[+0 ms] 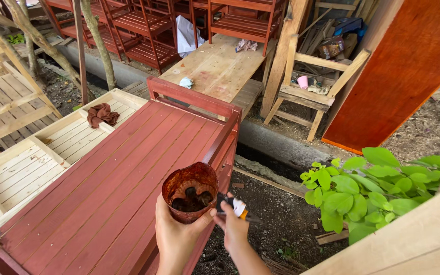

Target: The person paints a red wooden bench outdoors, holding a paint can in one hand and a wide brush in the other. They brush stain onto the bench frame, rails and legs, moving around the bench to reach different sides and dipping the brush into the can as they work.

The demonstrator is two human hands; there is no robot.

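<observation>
Stained slatted frame [113,168], fully red-coated on its visible face; stain cup [189,192] gripped by left hand [176,234] at its right edge, brush [236,208] clasped in right hand [234,229]; neighbouring frames [31,153] remain bare.

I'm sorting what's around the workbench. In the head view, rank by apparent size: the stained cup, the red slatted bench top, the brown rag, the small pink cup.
1. red slatted bench top
2. stained cup, though it sits nearest the camera in the left hand
3. brown rag
4. small pink cup, farthest away, so its true size is unsure
</observation>
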